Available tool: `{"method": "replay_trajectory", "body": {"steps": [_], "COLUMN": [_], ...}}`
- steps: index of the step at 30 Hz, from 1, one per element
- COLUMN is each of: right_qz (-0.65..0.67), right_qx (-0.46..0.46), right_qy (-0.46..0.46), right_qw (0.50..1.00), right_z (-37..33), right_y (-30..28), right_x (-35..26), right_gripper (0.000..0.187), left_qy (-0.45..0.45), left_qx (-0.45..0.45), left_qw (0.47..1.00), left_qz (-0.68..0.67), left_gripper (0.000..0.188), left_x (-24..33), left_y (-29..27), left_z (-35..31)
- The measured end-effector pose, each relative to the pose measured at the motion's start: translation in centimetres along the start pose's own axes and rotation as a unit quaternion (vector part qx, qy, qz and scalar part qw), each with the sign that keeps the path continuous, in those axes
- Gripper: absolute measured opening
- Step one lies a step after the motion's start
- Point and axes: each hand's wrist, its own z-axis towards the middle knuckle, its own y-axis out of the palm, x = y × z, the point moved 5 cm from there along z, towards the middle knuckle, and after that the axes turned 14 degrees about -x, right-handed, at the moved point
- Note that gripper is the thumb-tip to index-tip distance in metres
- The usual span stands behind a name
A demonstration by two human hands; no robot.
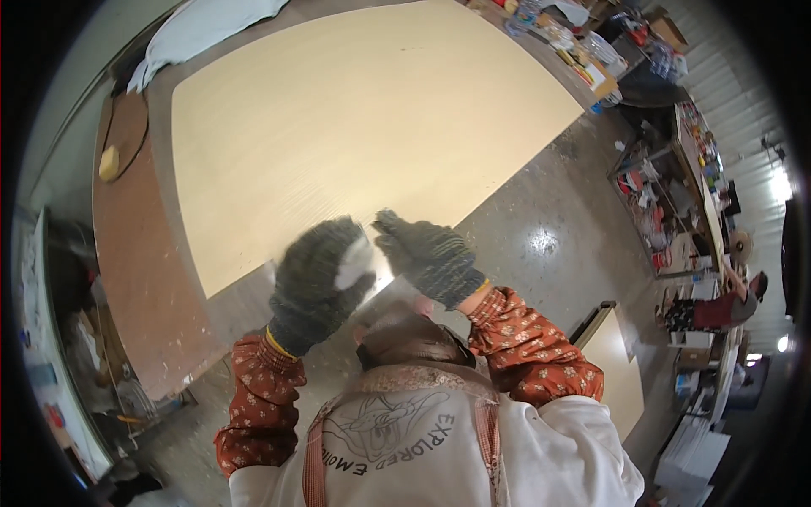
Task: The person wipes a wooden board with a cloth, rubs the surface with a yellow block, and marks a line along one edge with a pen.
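Both my hands wear dark knitted gloves with yellow cuffs, and they meet at the near edge of a large pale yellow board (380,127). My left hand (319,283) is curled around a small whitish piece (353,265), which is blurred, so its kind cannot be made out. Close beside it, my right hand (429,258) has its fingers drawn together and pointing left. Whether a bright white thing between the two hands is part of the same piece cannot be told. Fine streaks run over the board's surface just beyond my left hand.
The board lies on a table with a brown top (135,220) showing at left. There sit a yellow block (110,163) and a white cloth (203,29). Clutter fills the far right corner. Rightward stand a loaded shelf (676,186), another person (718,311) and a second pale board (612,363).
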Motion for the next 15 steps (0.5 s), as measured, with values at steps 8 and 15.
{"method": "replay_trajectory", "body": {"steps": [8,15], "right_qz": [0.010,0.041], "right_qx": [0.079,0.265], "right_qy": [0.205,0.186], "right_qw": [0.976,0.945], "right_z": [-3.2,-13.9], "right_y": [9.9,12.5], "right_x": [-5.4,3.2], "right_gripper": [0.029,0.027], "left_qy": [0.028,0.028], "left_qx": [-0.237,-0.273], "left_qw": [0.954,0.927], "left_qz": [0.180,0.255], "left_gripper": [0.044,0.045], "left_x": [-13.2,-10.6], "left_y": [-7.9,-2.8], "left_z": [-17.5,-13.4]}}
